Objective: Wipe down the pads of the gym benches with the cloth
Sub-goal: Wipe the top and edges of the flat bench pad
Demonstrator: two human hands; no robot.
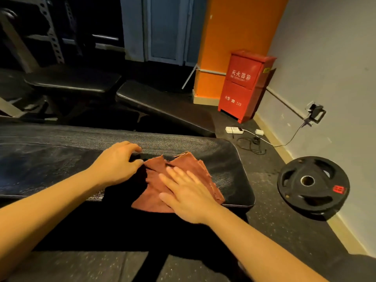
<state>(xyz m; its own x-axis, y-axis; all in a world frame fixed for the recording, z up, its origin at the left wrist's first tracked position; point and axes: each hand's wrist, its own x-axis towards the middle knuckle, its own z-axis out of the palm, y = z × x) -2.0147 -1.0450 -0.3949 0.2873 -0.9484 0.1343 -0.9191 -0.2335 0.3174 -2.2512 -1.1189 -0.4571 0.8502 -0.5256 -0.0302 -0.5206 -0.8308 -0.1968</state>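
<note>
Cloth (190, 164) overhangs near edge of pad (50, 155)

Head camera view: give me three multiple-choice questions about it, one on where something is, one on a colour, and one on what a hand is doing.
1. Where is the weight plate?
A. On the bench pad
B. On the floor next to the wall
C. On top of the red cabinet

2. What colour is the cloth?
A. Blue
B. White
C. Reddish-brown

3. What is the right hand doing?
A. Lying flat on the cloth with its fingers straight
B. Clenched in a fist, away from the cloth
C. Gripping the weight plate

Answers:
1. B: the plate is down on the dark floor at the foot of the wall, to the right of the bench.
2. C: the cloth looks rust red against the black pad.
3. A: the palm and spread fingers rest on top of the cloth.
</note>
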